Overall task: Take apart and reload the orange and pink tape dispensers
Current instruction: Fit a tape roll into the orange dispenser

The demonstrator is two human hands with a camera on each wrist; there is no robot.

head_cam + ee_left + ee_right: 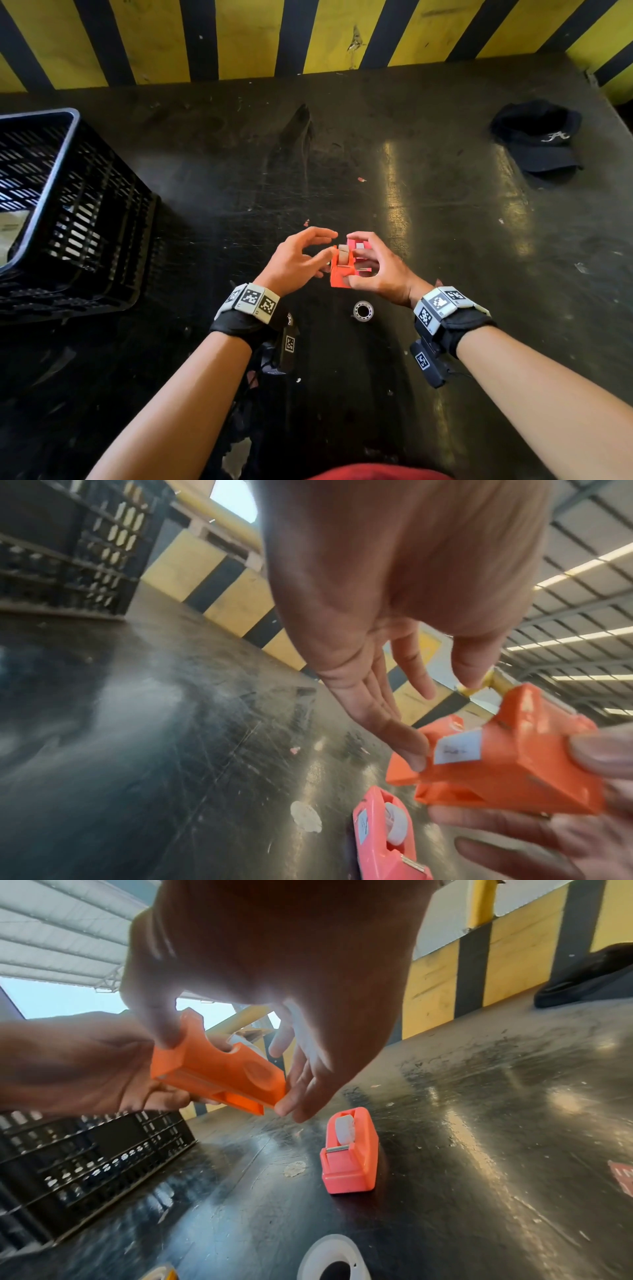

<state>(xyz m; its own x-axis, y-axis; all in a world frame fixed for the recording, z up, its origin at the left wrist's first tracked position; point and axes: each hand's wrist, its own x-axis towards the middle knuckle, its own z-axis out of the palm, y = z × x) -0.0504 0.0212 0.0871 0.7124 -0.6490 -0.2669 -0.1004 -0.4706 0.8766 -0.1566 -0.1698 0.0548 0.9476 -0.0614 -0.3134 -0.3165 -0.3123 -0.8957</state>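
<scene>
My right hand (352, 260) grips the orange tape dispenser (339, 274) in the air just above the table, thumb on one end and fingers on the other (227, 1076). A brownish roll sits in its top. My left hand (330, 245) is beside it with straight, spread fingers, and one fingertip (418, 761) touches the labelled side of the orange dispenser (514, 764). The pink dispenser (359, 245) stands on the table just behind, with a white roll in it (349, 1153). A loose tape roll (363, 310) lies on the table below my right wrist.
A black slatted crate (68, 219) stands at the left of the dark table (428, 212). A black cap (541, 137) lies at the far right. A yellow and black striped wall (239, 37) closes the far edge. Small paper scraps dot the surface.
</scene>
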